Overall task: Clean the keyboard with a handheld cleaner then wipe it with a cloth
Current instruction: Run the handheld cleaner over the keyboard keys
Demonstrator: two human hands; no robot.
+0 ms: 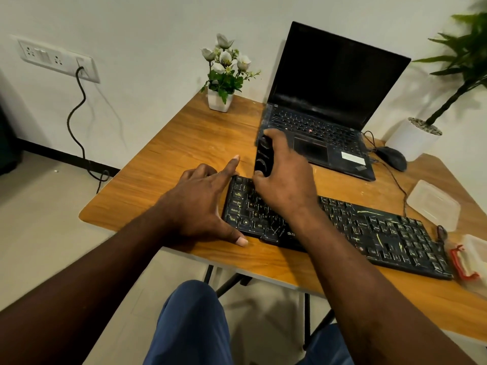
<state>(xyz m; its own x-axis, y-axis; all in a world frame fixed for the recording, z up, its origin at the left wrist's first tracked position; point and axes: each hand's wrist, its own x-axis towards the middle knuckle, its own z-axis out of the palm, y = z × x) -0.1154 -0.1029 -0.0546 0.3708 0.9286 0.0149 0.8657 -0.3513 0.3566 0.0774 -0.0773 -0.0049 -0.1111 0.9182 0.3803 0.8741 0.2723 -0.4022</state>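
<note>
- The keyboard (369, 230) lies slantwise on the table (163, 164). Its left end is near the table's left edge and its right end runs toward the front right.
- The left hand (203, 204) rests flat at the keyboard's left end with fingers spread apart. The thumb is on the wood at the keyboard's front edge, and the forefinger is stretched out past its back corner.
- The right hand (284, 177) grips the cleaner (263, 156), fingers curled round its black body. It holds the cleaner upright over the back left keys; whether the tip touches the keys cannot be told.
- The laptop (329, 101) stands open toward the table's back edge, screen dark. Its front edge is just behind the cleaner.
- The flowers (220, 98) sit at the back left corner.
- Bare wood lies between the flowers, the left edge and the keyboard. A narrower strip of wood runs along the front edge.
- The right side is crowded: a mouse (391, 158) lies beside the laptop, with a planter (411, 138) behind it.
- A clear box (433, 204) lies behind the keyboard's right end, and a tub (471, 259) with a red clip is just beside that end.
</note>
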